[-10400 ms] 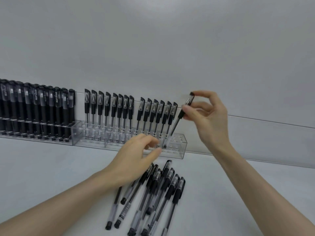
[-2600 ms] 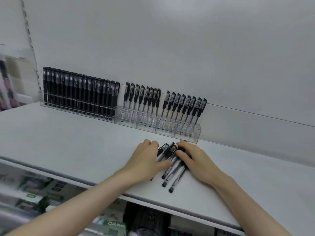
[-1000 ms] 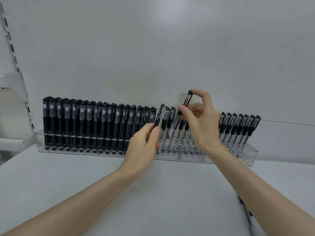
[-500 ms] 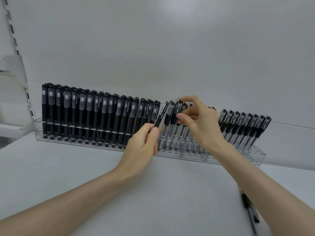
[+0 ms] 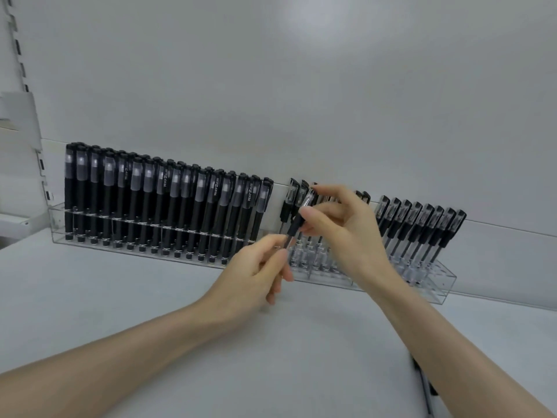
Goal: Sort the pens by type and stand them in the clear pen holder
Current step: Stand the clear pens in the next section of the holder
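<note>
Item in hand: one clear-barrelled pen (image 5: 294, 227), tilted, with my left hand (image 5: 256, 276) pinching its lower barrel and my right hand (image 5: 346, 233) pinching its grip, just in front of the clear pen holder (image 5: 443, 285). Step, as I judge it: slotting it among the clear pens (image 5: 422, 227), to the right of the black pens (image 5: 165, 206). The next move calls for righting it over a free hole.
</note>
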Demonstrator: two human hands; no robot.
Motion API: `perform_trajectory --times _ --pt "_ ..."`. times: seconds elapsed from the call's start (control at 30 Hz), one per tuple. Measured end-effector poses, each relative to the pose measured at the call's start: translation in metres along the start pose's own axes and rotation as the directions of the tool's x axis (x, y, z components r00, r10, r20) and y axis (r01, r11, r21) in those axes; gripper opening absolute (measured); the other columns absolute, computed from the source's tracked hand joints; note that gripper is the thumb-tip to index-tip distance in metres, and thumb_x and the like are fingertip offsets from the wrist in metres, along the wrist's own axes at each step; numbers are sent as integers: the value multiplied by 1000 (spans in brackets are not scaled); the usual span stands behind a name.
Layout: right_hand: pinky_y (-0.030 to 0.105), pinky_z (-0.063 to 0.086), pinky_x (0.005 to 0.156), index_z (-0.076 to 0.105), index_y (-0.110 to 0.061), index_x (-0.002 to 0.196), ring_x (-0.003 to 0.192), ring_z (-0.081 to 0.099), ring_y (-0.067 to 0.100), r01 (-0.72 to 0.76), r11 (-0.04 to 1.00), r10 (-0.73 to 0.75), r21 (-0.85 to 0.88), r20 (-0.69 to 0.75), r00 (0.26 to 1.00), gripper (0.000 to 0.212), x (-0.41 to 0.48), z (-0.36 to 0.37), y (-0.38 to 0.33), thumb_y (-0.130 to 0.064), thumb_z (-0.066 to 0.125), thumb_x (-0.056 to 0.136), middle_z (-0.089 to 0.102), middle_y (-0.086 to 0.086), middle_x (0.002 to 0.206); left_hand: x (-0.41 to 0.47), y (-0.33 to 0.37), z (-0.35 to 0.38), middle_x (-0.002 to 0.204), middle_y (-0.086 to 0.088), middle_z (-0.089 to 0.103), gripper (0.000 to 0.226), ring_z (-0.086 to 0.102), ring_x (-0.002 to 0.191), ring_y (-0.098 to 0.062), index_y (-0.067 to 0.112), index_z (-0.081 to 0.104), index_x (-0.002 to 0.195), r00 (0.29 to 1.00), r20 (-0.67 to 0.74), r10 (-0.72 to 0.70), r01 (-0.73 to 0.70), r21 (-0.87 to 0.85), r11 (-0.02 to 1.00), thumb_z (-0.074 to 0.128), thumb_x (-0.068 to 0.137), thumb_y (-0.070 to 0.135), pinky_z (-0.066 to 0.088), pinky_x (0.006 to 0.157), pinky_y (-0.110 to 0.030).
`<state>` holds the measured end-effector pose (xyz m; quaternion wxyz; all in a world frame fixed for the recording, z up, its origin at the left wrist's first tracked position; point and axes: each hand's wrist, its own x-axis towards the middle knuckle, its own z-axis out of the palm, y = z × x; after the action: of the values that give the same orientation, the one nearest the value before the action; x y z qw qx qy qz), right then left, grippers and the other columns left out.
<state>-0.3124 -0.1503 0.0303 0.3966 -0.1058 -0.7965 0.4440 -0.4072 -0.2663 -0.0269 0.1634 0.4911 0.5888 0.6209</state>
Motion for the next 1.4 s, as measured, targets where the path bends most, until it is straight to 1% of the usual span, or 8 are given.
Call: perform_trajectory --times 0.13,0.23,0.37,0.47,0.6,0.8,1.03,1.4 --pt "22 56 63 55 -9 121 65 69 12 -66 985 57 159 61 997 37 -2 -5 -4 0 63 87 68 15 79 0 2 -1 70 -6 66 11 57 54 -14 8 63 101 999 -3 -47 46 -96 994 55 93 11 49 52 -26" --pt "22 56 63 56 -9 120 63 69 14 -37 991 34 131 20 999 37 0 -9 -6 2 65 85 66 13 74 2 -6 -1 77 1 69 14 62 67 -10 12 67 94 991 -90 98 -81 179 980 57 93 22 51 65 -26" --pt "31 59 72 53 -22 113 71 70 15 111 984 -133 -138 -166 977 34 9 -21 -10 -9 69 86 68 7 83 5 -20 -8 98 7 57 38 49 89 -9 15 64 110 904 35 427 -321 715 621 42 91 39 44 79 -25" --pt "37 58 77 52 -28 110 76 70 18 163 967 -208 -195 -239 948 34 18 -27 -10 -11 68 87 67 5 87 4 -28 -8 112 0 55 43 46 102 -14 15 59 120 885 149 442 -356 828 434 40 91 39 43 84 -29" --pt "42 57 78 52 -28 110 78 69 22 171 962 -220 -211 -235 947 33 23 -25 -3 -10 67 87 66 3 87 6 -34 -6 115 -2 56 48 43 106 -15 13 56 125 884 215 415 -365 872 327 37 90 41 46 85 -29" --pt "42 58 76 54 -28 110 75 69 22 146 963 -183 -225 -155 971 32 23 -16 12 -10 67 87 63 -2 81 8 -33 -6 115 -2 56 50 43 107 -16 12 59 123 890 236 389 -356 895 271 36 90 42 48 83 -30" --pt "29 59 74 58 -25 111 69 69 11 131 956 -147 -261 -41 988 31 31 -16 15 -3 63 89 67 5 80 8 -31 -6 115 -3 57 52 45 106 -18 9 59 123 898 250 363 -348 908 235 36 90 42 48 82 -31" --pt "37 57 76 59 -15 118 69 69 16 126 911 -134 -393 7 991 32 28 -15 21 -3 63 89 69 5 75 6 -28 -6 115 -3 57 54 46 105 -19 8 60 123 912 260 317 -340 911 232 35 90 43 49 82 -32"
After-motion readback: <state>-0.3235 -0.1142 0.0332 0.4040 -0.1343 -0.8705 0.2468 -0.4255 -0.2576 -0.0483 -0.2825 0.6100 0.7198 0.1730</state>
